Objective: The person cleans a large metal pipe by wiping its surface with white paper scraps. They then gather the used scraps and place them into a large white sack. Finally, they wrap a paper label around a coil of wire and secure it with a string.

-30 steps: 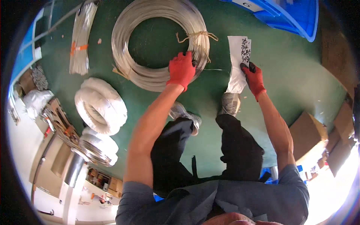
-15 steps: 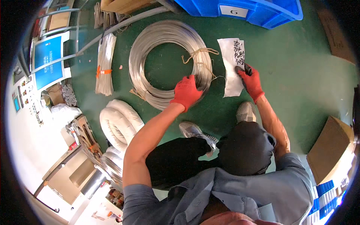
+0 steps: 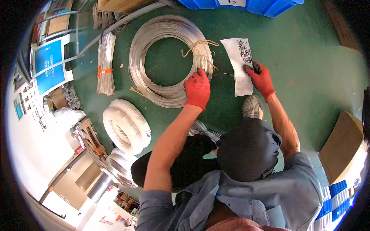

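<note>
A large coil of silvery wire (image 3: 138, 57) lies flat on the floor, bound with twine. My left hand (image 3: 197, 90), in a red glove with dark fingertips, rests over the coil's lower right side, its fingers bent and somewhat apart. To the right, my right hand (image 3: 263, 81), gloved alike, pinches the right edge of a white paper tag (image 3: 242, 82) with black handwriting. From the coil a thin wire (image 3: 224, 74) stretches to the tag's left edge. What lies beneath the left fingers is hidden.
A bundle of straight wires (image 3: 106, 63) with an orange band lies left of the coil. Nearer me is a white wrapped ring (image 3: 127, 127). A blue bin (image 3: 266, 7) stands at the far edge, and a cardboard box (image 3: 341, 150) at the right. Grey tubing (image 3: 115, 27) crosses the far left.
My left hand has shifted right and up along the coil, its fingers less wrapped over it. The tag has tilted and moved slightly right. The view has shifted a little.
</note>
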Available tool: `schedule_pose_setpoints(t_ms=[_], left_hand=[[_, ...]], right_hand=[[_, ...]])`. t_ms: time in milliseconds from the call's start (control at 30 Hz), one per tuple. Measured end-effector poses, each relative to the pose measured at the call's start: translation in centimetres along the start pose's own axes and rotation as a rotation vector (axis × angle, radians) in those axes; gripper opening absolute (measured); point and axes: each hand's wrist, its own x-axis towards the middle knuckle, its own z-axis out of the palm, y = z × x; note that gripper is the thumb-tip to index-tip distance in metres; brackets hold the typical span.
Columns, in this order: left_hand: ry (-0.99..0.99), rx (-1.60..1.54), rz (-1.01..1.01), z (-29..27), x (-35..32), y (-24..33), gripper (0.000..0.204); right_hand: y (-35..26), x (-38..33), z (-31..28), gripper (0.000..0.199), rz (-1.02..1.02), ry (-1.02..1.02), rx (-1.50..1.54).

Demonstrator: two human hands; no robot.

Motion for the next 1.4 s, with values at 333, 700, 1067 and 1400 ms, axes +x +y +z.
schedule_pose_setpoints(t_ms=[333,700,1067,1400], left_hand=[[-0.036,-0.052,-0.133,-0.5,1.2,0.7,0.039],[-0.346,-0.605,-0.076,-3.6,3.5,-4.2,0.039],[-0.458,-0.713,-0.072,-3.9,4.0,-4.6,0.037],[-0.369,-0.473,-0.051,-5.4,3.6,-3.3,0.040]], right_hand=[[-1.9,0.3,0.0,0.039,-0.028,-0.094,-0.048],[-0.2,0.0,-2.6,0.035,0.056,-0.194,0.023],[-1.2,0.0,-3.6,0.035,0.165,-0.457,-0.061],[-0.4,1.0,-3.5,0.042,0.104,-0.489,-0.168]])
